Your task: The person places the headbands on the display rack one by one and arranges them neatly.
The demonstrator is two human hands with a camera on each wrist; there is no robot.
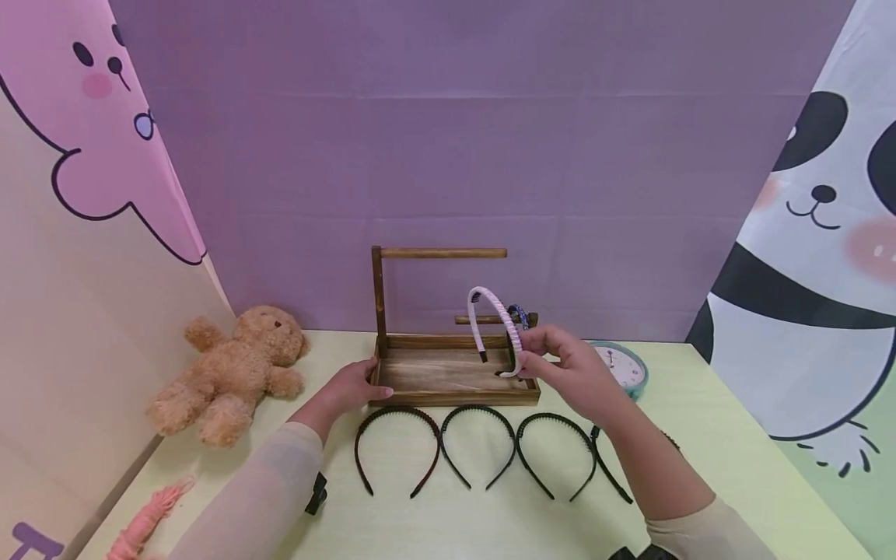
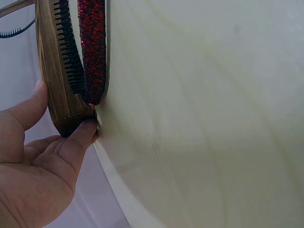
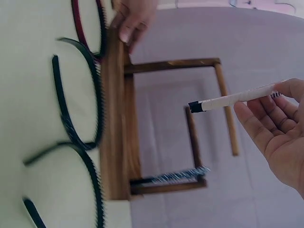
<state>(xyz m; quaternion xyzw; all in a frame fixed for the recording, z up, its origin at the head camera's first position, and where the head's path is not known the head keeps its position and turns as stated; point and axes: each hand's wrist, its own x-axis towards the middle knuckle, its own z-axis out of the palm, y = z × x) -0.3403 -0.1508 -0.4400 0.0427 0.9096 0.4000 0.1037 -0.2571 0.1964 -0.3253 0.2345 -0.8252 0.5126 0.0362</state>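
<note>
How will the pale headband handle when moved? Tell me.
The pale headband is probably stiff: its arch stands open, though the right hand pinches only one side. It's likely light, being slim. Its ribbed wrap may add grip.

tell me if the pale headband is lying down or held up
Held up: the right hand pinches the pale headband above the table.

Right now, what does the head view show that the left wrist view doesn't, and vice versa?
Head only: the teddy bear, clock, pink yarn, panda picture, and the right hand, which holds a pale headband.

Left wrist only: the palm side of the left hand, and, clearly, red glitter on the red headband, which reads mostly dark from the head.

Both: the left hand gripping one end of the wooden stand, the red headband beside that stand, and the pale tabletop.
</note>
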